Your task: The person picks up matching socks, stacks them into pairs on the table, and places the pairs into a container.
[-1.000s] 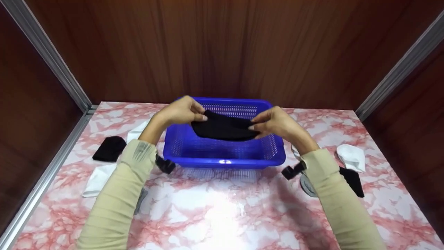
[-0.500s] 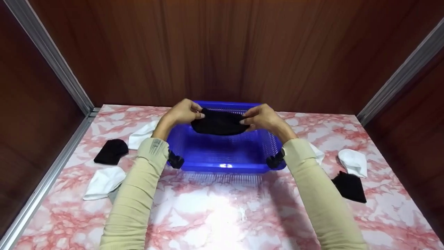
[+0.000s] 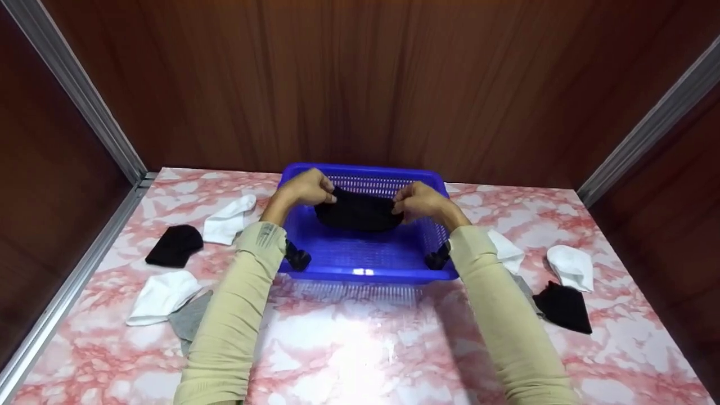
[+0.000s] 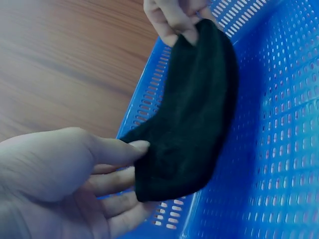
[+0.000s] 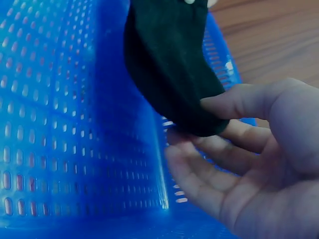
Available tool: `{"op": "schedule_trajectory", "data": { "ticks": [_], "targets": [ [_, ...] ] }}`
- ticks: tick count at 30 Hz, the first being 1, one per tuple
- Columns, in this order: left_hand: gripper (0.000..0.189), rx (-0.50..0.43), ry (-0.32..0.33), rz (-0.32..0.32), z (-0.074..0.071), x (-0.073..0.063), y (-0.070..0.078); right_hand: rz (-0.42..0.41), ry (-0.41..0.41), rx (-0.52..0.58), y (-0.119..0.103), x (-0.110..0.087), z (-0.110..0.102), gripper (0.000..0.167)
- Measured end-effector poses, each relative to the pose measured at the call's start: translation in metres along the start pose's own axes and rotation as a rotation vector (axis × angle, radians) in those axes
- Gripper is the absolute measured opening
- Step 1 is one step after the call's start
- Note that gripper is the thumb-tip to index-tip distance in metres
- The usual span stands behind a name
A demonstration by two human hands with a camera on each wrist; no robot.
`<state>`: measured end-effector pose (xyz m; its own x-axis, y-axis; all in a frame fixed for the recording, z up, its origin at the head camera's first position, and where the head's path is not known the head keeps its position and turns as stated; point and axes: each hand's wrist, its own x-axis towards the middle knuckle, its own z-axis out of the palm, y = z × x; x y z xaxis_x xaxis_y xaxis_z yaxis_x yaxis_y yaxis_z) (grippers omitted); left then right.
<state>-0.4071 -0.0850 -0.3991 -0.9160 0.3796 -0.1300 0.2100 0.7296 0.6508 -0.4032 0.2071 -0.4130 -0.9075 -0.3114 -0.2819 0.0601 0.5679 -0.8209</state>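
Note:
A black sock (image 3: 360, 212) is stretched sideways between both hands, over the inside of a blue plastic basket (image 3: 368, 274). My left hand (image 3: 305, 187) pinches one end between thumb and fingers; in the left wrist view the thumb lies on top of the black cloth (image 4: 192, 114). At the other end my right hand (image 3: 423, 202) pinches the sock, its thumb on the near face and its fingers behind, as the right wrist view shows. Past the sock, slotted basket walls and floor are visible. Whether the sock touches the basket floor I cannot tell.
On the left of the marbled table (image 3: 337, 354) lie a black sock (image 3: 175, 246), white socks (image 3: 163, 297) and a grey sock (image 3: 191, 318). To the right are white socks (image 3: 571, 267), another black sock (image 3: 564, 306) and a partly hidden grey one. A wood-grain panel (image 3: 360, 84) rises behind.
Both hands have come closer together, drawing in the sock's right end. Over the last half second they have lowered the sock further into the basket.

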Motion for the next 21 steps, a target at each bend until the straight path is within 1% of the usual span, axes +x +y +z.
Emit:
{"op": "schedule_trajectory", "data": {
  "ticks": [2, 4, 7, 10, 13, 18, 21],
  "targets": [
    [0.011, 0.028, -0.04, -0.006, 0.0, 0.002, 0.0, 0.008, -0.028, -0.035, 0.001, 0.0, 0.001, 0.009],
    [0.019, 0.012, -0.107, -0.026, 0.001, 0.004, -0.001, 0.015, -0.048, -0.059, 0.0, 0.001, 0.002, 0.01],
    [0.033, -0.055, -0.232, -0.071, 0.002, 0.005, -0.002, 0.03, -0.07, -0.091, -0.002, 0.001, 0.004, 0.011],
    [0.037, -0.107, -0.326, -0.116, 0.004, 0.005, -0.004, 0.05, -0.105, -0.133, -0.001, 0.001, 0.005, 0.014],
    [0.037, -0.11, -0.367, -0.14, 0.008, 0.005, -0.005, 0.059, -0.139, -0.179, 0.0, 0.0, 0.006, 0.014],
    [0.036, -0.101, -0.39, -0.174, 0.012, 0.008, -0.006, 0.068, -0.179, -0.24, 0.005, -0.001, 0.007, 0.012],
    [0.035, -0.082, -0.379, -0.181, 0.01, 0.009, -0.006, 0.082, -0.201, -0.269, 0.004, 0.0, 0.007, 0.018]
  ]
}}
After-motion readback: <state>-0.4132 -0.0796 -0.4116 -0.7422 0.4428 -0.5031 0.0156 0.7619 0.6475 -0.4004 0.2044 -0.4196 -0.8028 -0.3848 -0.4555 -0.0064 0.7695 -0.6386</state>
